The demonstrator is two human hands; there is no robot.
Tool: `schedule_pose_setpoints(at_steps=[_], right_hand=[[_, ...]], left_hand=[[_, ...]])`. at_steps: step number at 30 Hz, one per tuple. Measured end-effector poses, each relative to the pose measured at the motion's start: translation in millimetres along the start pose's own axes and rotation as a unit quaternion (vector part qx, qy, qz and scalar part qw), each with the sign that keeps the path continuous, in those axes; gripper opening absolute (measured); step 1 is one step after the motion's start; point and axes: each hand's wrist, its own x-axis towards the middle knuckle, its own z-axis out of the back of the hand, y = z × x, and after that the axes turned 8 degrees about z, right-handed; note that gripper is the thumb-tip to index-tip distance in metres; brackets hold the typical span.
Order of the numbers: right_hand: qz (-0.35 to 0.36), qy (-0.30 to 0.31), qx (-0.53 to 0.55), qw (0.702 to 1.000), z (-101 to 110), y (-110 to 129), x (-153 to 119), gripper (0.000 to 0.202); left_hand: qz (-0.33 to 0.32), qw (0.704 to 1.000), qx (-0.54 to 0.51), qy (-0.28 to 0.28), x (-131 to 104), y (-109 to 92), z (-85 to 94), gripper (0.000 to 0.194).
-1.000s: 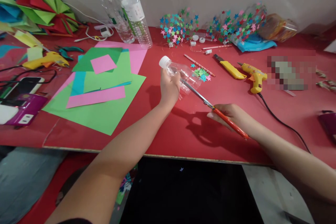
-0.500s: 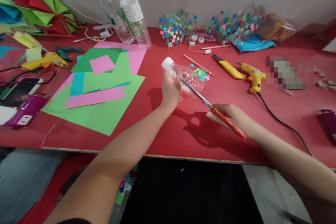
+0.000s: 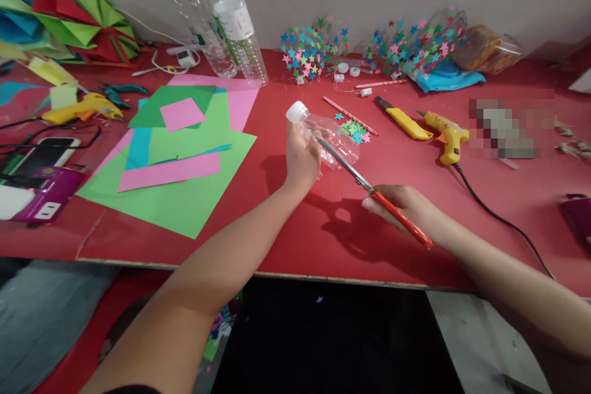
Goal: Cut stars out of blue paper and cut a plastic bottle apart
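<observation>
My left hand (image 3: 302, 157) is wrapped round the neck end of a clear plastic bottle piece (image 3: 330, 132), whose white cap (image 3: 296, 111) points up and to the left. My right hand (image 3: 406, 209) grips a pair of scissors (image 3: 392, 209) by the red handles. The metal blades (image 3: 344, 163) look closed or nearly so and cross in front of the bottle piece, tips beside my left fingers. Whether they touch the plastic I cannot tell. Behind the bottle piece lies a small heap of paper stars (image 3: 355, 130).
Coloured paper sheets (image 3: 198, 203) lie to the left, with tall bottles (image 3: 240, 31) behind. A yellow cutter (image 3: 409, 123) and a glue gun (image 3: 450, 135) with a trailing cord sit to the right. Star-covered clear pieces (image 3: 302, 52) stand along the wall. The table edge (image 3: 332, 280) runs nearest me.
Both hands, the bottle piece and the scissors stay almost where they were. The scissor blades look slightly more closed. The whole view has shifted a little.
</observation>
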Motion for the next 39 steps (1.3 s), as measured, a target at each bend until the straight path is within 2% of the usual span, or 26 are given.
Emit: schedule_pose_setpoints(at_steps=[8, 17, 23, 31, 39], right_hand=[[0.007, 0.002, 0.013, 1.0, -0.2, -0.8, 1.5, 0.053], [-0.017, 0.006, 0.047, 0.999, -0.8, 4.3, 0.2, 0.052], [-0.002, 0.0, 0.023, 1.0, 1.3, -0.2, 1.7, 0.049], [-0.007, 0.015, 0.058, 0.998, 0.8, 4.8, 0.4, 0.049], [-0.011, 0.004, 0.071, 0.997, 0.8, 8.9, -2.5, 0.049]], left_hand=[[-0.043, 0.999, -0.007, 0.021, -0.8, 6.2, -1.8, 0.02], [-0.033, 0.999, 0.02, 0.007, 0.9, 7.4, -0.4, 0.018], [-0.071, 0.995, 0.052, 0.053, -5.2, 7.3, 0.9, 0.025], [-0.085, 0.993, 0.055, 0.052, -8.6, 6.4, 0.8, 0.023], [-0.099, 0.992, 0.032, 0.064, -7.2, 4.5, 0.0, 0.021]])
